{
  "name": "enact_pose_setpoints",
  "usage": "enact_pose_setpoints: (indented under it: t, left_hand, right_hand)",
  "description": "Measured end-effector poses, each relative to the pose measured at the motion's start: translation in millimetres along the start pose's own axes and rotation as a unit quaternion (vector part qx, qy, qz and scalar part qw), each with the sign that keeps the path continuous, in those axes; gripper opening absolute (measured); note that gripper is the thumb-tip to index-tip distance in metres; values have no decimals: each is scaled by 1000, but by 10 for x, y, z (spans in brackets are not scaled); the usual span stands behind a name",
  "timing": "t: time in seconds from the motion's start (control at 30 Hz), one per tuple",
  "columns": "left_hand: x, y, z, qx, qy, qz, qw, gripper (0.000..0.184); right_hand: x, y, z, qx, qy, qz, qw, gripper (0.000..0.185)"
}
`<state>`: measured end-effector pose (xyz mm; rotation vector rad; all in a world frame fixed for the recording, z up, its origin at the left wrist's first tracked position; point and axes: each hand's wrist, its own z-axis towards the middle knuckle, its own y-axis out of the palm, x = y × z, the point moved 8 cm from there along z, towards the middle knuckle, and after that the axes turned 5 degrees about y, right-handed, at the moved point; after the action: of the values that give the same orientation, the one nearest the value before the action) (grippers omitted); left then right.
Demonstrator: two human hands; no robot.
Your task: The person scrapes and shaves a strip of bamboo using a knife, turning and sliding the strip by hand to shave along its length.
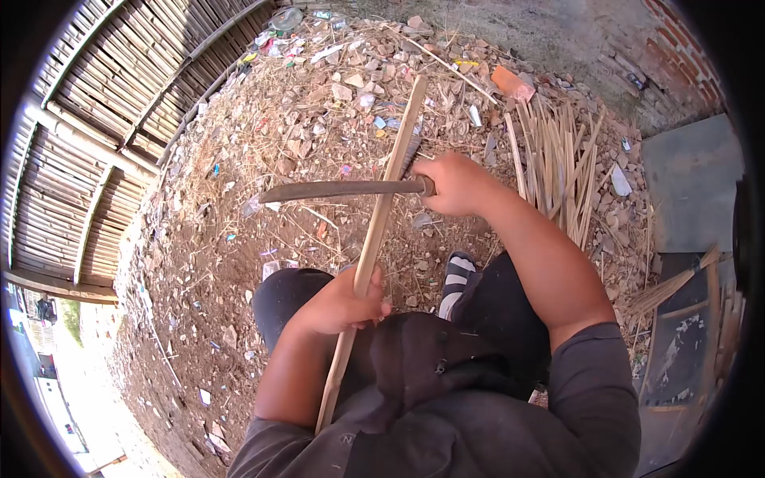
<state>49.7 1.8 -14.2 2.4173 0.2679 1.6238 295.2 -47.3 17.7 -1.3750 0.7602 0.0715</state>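
Observation:
A long pale strip of split wood or bamboo slants up from my lap, its far end pointing away from me. My left hand is wrapped round its lower part. In my right hand is the handle of a long curved blade, which points left and crosses the strip about midway. Whether the edge touches the strip or lies just over it, I cannot tell.
Several pale strips lie piled on the rubble at the right, near an orange brick piece. A slatted bamboo fence stands left, a wall behind, and grey panels at the right. My sandalled foot is below.

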Motion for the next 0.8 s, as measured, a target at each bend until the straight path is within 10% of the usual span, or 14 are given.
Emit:
enact_pose_setpoints:
  t: [0.3,0.43,0.8]
  left_hand:
    - [-33,-30,38,-18,30,-15,999,28]
    - [-19,36,50,-37,54,-27,997,39]
    - [121,22,69,135,43,150,978,38]
  right_hand:
    - [486,72,128,42,79,212,973,23]
    - [297,52,-5,-8,86,472,877,12]
    - [172,-228,-139,17,32,553,832,21]
